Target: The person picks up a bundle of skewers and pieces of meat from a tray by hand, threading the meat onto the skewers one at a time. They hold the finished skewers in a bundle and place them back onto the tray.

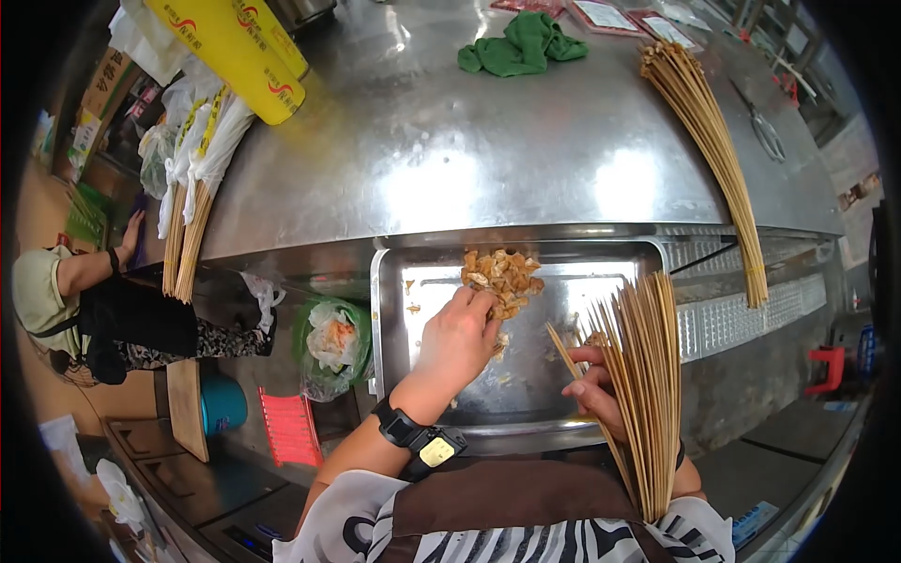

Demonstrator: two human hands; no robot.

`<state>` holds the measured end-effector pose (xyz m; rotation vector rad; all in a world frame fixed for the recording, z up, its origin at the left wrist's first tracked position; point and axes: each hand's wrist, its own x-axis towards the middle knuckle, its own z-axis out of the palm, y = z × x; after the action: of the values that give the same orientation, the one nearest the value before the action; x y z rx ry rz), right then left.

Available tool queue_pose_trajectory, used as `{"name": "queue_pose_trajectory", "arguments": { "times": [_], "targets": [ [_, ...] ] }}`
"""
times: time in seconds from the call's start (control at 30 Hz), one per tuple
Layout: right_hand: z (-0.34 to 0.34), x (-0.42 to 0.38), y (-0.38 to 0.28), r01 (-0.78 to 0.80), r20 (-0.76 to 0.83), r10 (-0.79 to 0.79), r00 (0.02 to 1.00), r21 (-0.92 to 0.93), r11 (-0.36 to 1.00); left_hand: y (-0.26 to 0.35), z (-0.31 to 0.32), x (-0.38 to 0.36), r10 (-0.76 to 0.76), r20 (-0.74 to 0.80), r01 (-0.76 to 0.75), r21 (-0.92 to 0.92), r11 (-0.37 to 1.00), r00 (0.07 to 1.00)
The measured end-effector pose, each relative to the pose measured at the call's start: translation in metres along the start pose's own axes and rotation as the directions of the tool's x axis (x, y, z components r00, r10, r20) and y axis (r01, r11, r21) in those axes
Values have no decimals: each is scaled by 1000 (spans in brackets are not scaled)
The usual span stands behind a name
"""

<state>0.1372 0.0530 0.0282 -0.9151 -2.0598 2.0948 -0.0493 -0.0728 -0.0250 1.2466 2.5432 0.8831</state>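
A steel tray (380,310) lies in front of me, with a heap of brown, wrinkled food pieces (511,277) near its far side. My left hand (458,336), with a watch on the wrist, reaches into the near edge of this heap. Its fingers are closed at the pieces, and the fingertips are partly hidden. Over the tray's right side, my right hand (598,387) grips a single bamboo skewer (568,352) between thumb and fingers. A large fan of bamboo skewers (648,375) lies along that hand and forearm, points away from me, covering part of the hand.
Beyond the tray is a steel table (526,159) with a green cloth (526,45), loaded skewers (704,131), scissors (765,131) and yellow film rolls (235,56). Wrapped skewer bundles (192,206) overhang its left edge. Another person (94,291) stands left, near a bagged bin (333,342).
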Motion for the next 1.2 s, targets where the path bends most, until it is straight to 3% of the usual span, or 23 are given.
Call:
{"name": "queue_pose_trajectory", "arguments": {
  "times": [0.13, 0.2, 0.23, 0.3, 0.33, 0.37, 0.5, 0.57, 0.83, 1.0, 1.2],
  "targets": [
    [-2, 1, -2, -2, 17, 2, 1000, 17, 1000, -8, 3, -3, -70, 20, 72, -131, 989, 997],
    [-4, 1, 0, 6, 23, -7, 1000, 13, 1000, -16, 7, -6, -286, 215, 357, -513, 780, 934],
    [-4, 1, 2, 12, 33, -12, 999, 8, 1000, -13, 3, -5, -280, 218, 354, -511, 784, 935],
    [-1, 2, 9, 96, -7, -96, 995, 29, 995, -3, -7, -5, -269, 385, 469, -760, 450, 883],
    [1, 3, 11, 178, -42, -177, 983, 41, 983, 0, -9, -6, -265, 387, 468, -758, 454, 883],
    [2, 0, 5, 82, -48, -79, 996, 72, 994, 4, -11, -6, -242, 416, 480, -800, 360, 876],
    [1, -1, 5, 96, -55, -91, 994, 89, 991, 9, -7, -9, -213, 492, 522, -845, 118, 844],
    [-3, -1, 6, 40, 79, -40, 996, 0, 999, 16, -7, -8, -232, 478, 509, -856, 95, 847],
    [2, -1, 7, 72, 18, -73, 997, 71, 995, 9, -2, -10, -249, 385, 425, -896, 131, 889],
    [2, -1, 4, 61, 29, -62, 998, 59, 996, 12, -1, -11, -270, 431, 477, -868, 137, 861],
    [3, 0, 8, 79, 15, -80, 997, 81, 994, 20, -3, -11, -203, 382, 421, -884, 206, 902]
  ]
}}
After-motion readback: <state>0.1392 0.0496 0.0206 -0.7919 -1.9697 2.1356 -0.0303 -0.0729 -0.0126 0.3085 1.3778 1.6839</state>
